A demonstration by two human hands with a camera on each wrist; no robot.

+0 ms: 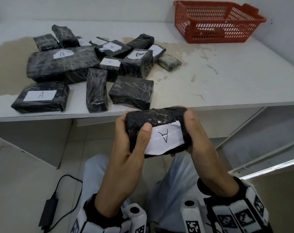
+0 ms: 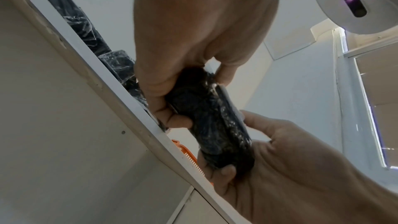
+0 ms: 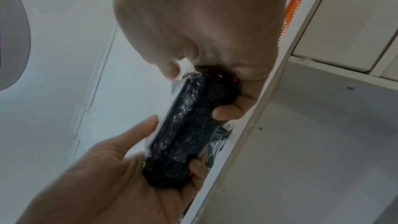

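A black film-wrapped package (image 1: 153, 120) with a white label marked "A" (image 1: 166, 137) is held in the air just in front of the table's front edge. My left hand (image 1: 126, 142) grips its left end, thumb on top next to the label. My right hand (image 1: 195, 133) grips its right end, thumb over the top edge. In the left wrist view the left hand (image 2: 193, 48) curls round the package (image 2: 215, 125) from above and the right hand (image 2: 290, 168) holds its other end. The right wrist view shows the right hand (image 3: 204, 40) and left hand (image 3: 107, 168) round the package (image 3: 189, 125).
Several black wrapped packages (image 1: 85, 64), some labelled "A", lie in a pile on the left half of the white table (image 1: 227, 81). A red mesh basket (image 1: 216, 22) stands at the back right. A black charger with cable (image 1: 48, 211) lies on the floor.
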